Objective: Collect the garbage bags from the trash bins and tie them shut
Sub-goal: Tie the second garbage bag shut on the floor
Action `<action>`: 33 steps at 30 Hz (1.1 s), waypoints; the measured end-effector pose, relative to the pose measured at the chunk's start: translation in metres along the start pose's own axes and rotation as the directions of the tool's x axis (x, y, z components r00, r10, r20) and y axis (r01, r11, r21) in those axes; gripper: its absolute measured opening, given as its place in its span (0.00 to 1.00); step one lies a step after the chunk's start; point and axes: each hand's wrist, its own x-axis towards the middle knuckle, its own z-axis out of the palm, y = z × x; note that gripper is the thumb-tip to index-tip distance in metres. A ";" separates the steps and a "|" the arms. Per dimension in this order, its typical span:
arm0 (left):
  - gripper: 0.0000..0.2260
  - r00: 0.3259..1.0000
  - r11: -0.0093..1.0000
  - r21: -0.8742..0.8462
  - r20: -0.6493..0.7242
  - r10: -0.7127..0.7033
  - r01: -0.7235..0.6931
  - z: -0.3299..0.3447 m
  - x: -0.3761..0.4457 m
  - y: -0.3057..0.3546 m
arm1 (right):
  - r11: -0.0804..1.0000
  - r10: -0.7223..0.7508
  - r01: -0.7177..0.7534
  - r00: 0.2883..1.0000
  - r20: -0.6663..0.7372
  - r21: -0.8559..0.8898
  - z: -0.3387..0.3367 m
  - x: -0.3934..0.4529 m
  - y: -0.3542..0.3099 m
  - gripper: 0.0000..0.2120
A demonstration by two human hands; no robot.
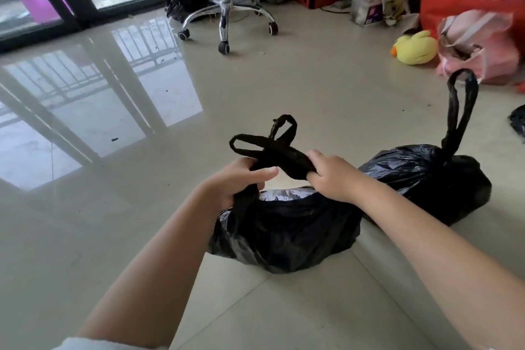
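A person kneels or crouches over a glossy tiled floor (284, 79), both bare forearms reaching forward to a black garbage bag (284, 230) lying near the middle of the view. The left hand (241, 179) is closed around one twisted handle strap where it rises from the bag's left side, thumb stretched across toward the right. The right hand (332, 176) is curled shut on the other strap, just beside the left. Between the two fists the straps cross, and two handle loops (267, 139) stick out on the far side, so the knot looks begun but not yet drawn tight. To do this well, the hands should probably pull apart evenly and low, close to the bag's mouth, so the knot seats snugly without tearing the thin plastic. Just to the right, touching the first, a second black garbage bag (431, 179) appears already tied, its long loop (461, 111) standing upright. Farther off are a chrome chair base (224, 11) on castors, a yellow plush duck (414, 47), and a pink bag (480, 45) at far right.
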 end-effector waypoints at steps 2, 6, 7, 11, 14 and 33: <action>0.06 0.999 0.999 -0.053 0.037 0.011 -0.009 0.000 0.005 0.001 | 0.994 0.007 -0.001 0.999 0.046 -0.111 0.000 -0.003 0.000 0.03; 0.23 0.986 0.963 -0.214 -0.006 -0.167 0.161 0.007 0.006 0.002 | 0.962 -0.046 0.078 0.991 0.127 -0.260 0.007 -0.005 -0.009 0.05; 0.24 0.980 0.952 -0.249 -0.044 -0.194 0.177 0.007 0.007 0.002 | 0.956 -0.059 0.098 0.988 0.146 -0.277 0.008 -0.004 -0.011 0.07; 0.17 0.984 0.866 -0.498 -0.130 -0.121 0.040 0.000 0.006 0.001 | 0.977 -0.107 0.150 0.959 0.261 -0.153 0.007 0.003 -0.014 0.06; 0.13 1.000 0.839 -0.544 -0.006 -0.017 0.012 -0.007 -0.002 -0.002 | 0.998 -0.065 0.061 0.942 0.330 0.021 -0.003 0.004 -0.009 0.13; 0.14 0.839 0.919 -0.194 -0.503 0.208 -0.344 0.000 0.008 0.008 | 0.620 -0.194 -0.123 0.933 0.303 0.775 -0.005 0.004 0.007 0.10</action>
